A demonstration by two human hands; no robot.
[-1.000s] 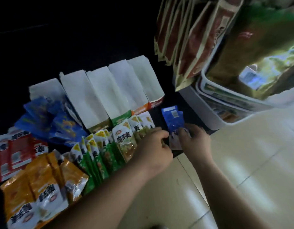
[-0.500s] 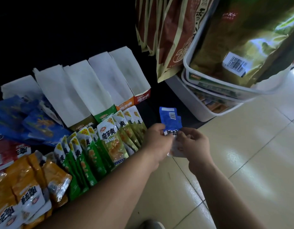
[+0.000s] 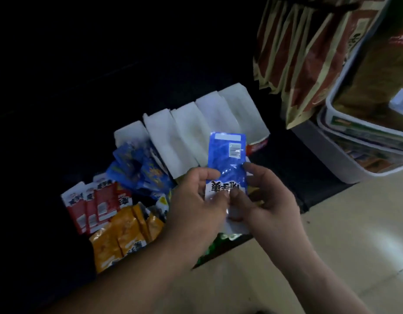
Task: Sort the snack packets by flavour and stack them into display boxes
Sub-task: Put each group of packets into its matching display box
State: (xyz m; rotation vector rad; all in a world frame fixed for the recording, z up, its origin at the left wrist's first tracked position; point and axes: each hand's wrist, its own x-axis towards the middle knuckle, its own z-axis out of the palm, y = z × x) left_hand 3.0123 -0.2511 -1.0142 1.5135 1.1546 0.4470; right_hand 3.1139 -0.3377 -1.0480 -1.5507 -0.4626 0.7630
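Note:
Both hands hold a blue snack packet [image 3: 226,163] upright at the centre of the view, its barcode side towards me. My left hand [image 3: 196,200] pinches its lower left edge and my right hand [image 3: 266,198] grips its lower right. Behind it lie several white display boxes [image 3: 189,137] side by side on a dark mat. To the left are loose piles of blue packets [image 3: 141,171], red packets [image 3: 94,205] and orange packets [image 3: 123,236]. A bit of green packets [image 3: 216,243] shows under my left wrist.
White plastic bins [image 3: 345,155] full of large bags stand at the right, with brown and tan bags [image 3: 304,55] hanging above them. Pale floor tiles [image 3: 331,234] fill the lower right. The far left and top are dark.
The blue packet has been lifted from the mat's edge and raised in front of the boxes, now held by both hands. The view has shifted, so the piles sit more to the centre.

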